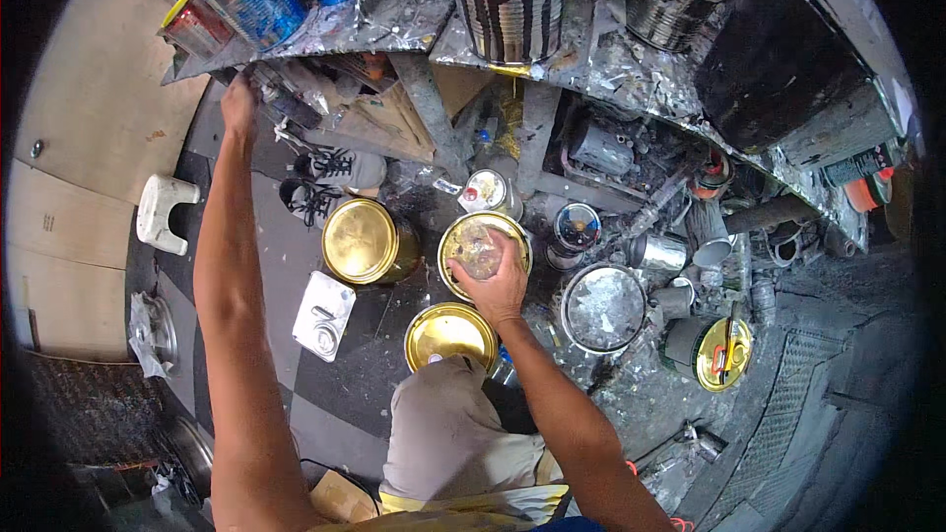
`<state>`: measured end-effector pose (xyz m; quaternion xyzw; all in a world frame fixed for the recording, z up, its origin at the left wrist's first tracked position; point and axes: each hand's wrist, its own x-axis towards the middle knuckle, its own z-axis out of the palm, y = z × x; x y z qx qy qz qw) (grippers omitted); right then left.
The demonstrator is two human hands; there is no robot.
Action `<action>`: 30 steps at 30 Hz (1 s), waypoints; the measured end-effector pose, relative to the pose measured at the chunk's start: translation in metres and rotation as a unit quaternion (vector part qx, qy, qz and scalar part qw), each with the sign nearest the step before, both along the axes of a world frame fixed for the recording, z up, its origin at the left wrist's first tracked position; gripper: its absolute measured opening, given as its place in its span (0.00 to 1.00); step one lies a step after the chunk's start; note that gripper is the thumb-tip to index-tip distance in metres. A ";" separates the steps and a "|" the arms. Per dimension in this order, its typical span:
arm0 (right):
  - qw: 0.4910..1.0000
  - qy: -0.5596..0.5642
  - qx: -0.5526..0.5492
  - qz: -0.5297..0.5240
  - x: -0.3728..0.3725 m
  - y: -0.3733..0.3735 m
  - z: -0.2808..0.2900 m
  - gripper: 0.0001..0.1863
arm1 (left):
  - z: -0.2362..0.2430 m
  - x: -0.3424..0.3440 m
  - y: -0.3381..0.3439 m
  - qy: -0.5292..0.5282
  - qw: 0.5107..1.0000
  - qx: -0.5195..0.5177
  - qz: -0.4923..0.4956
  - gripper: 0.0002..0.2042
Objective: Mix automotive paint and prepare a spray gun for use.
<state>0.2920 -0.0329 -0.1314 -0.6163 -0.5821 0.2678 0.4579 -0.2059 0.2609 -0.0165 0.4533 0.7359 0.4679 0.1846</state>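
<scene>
My left hand is stretched far forward to the left end of the paint-stained workbench. Its fingers look curled at the bench edge beside a dark object, and what they grip is too dark to make out. My right hand curves round a clear round plastic container, thumb on one side and fingers on the other. That container is over the top of an open gold-rimmed can on the floor. Close by are a gold-lidded can and a shiny gold can or lid by my knee.
A white-capped bottle and a small paint can stand beyond my right hand. Rightward lie a grey-topped bucket and a can with tools. Shoes, a white stool and a white tray are leftward.
</scene>
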 end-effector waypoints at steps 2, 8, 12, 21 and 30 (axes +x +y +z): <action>1.000 0.003 -0.009 -0.006 0.008 -0.002 0.007 0.43 | 0.052 0.067 -0.052 -0.165 0.984 0.069 0.016 0.22; 1.000 0.008 -0.007 0.006 -0.011 -0.005 0.014 0.45 | 0.133 0.060 -0.128 -0.278 0.946 0.163 -0.042 0.25; 1.000 0.021 -0.004 0.020 -0.014 -0.004 0.016 0.43 | 0.125 0.042 -0.115 -0.236 0.964 0.091 -0.078 0.24; 0.997 0.007 0.038 0.061 -0.048 -0.006 0.043 0.38 | 0.055 -0.073 -0.126 -0.191 0.971 0.055 0.131 0.23; 0.995 -0.085 0.037 0.045 -0.012 0.010 0.020 0.36 | -0.125 -0.044 -0.122 -0.384 0.918 -0.086 0.049 0.26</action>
